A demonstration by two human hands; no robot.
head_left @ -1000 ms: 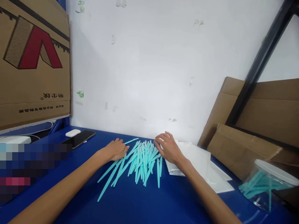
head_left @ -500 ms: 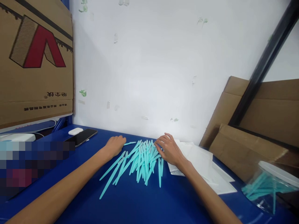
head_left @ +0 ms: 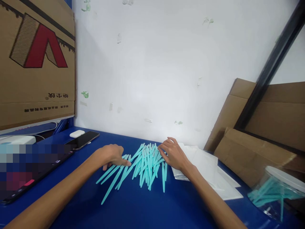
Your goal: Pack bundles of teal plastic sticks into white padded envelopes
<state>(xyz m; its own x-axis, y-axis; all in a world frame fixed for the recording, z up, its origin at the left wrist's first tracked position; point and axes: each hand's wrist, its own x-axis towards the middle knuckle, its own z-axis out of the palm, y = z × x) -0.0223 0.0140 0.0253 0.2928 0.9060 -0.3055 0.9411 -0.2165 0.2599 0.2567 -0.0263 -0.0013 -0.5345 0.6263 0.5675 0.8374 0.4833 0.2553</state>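
Note:
A loose pile of thin teal plastic sticks point(head_left: 143, 163) lies fanned out on the blue table point(head_left: 147, 206). My left hand point(head_left: 111, 156) rests on the left edge of the pile, fingers curled down and pressing on a few sticks. My right hand point(head_left: 173, 153) sits at the pile's right edge, fingers bent and spread, fingertips touching the stick ends. Neither hand lifts anything off the table.
A stack of clear plastic bags point(head_left: 205, 168) lies right of the pile. A clear jar with a white lid point(head_left: 276, 190) holds more teal sticks at lower right. Cardboard sheets point(head_left: 262, 133) lean at right, a cardboard box point(head_left: 35, 63) at left. A phone point(head_left: 83, 140) and white earbud case point(head_left: 76, 133) lie at back left.
My left hand has pulled back toward me and to the left, dragging a few sticks out of the pile. My right hand has barely moved.

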